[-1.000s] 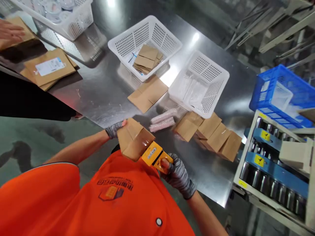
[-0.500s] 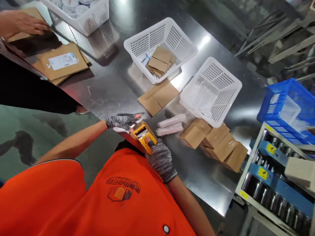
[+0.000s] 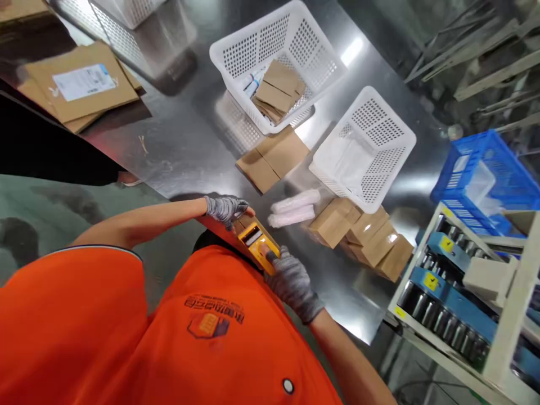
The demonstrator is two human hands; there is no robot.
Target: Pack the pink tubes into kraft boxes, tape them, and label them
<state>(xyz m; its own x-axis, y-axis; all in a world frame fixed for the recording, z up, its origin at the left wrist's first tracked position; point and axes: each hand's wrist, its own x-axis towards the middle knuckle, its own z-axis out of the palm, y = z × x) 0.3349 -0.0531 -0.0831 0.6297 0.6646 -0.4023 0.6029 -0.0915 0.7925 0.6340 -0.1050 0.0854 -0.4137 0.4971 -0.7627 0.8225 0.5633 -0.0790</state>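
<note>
From the head camera, the two hands are near each other at the close edge of the steel table, just in front of the wearer's orange shirt. Both wear grey gloves that leave the fingertips bare. The left hand grips the far end of a brown carton, its fingers bent over the board. The right hand is wrapped around a yellow tape dispenser, which sits against the carton and slants along it. The dispenser covers much of the carton, so I cannot tell whether any tape is on the board beneath it.

Beyond the hands, two pale pink wrapped rolls lie side by side on the table. To their right stands a row of brown boxes, set close together. A flat piece of cardboard lies to the upper left of the rolls, next to a white basket that contains more folded cardboard. A second white basket, holding clear plastic, stands near the boxes.

At the right, a blue crate stands behind a roller conveyor. At the upper left, a labelled brown mailer tops a small pile, near a co-worker's dark clothing.
</note>
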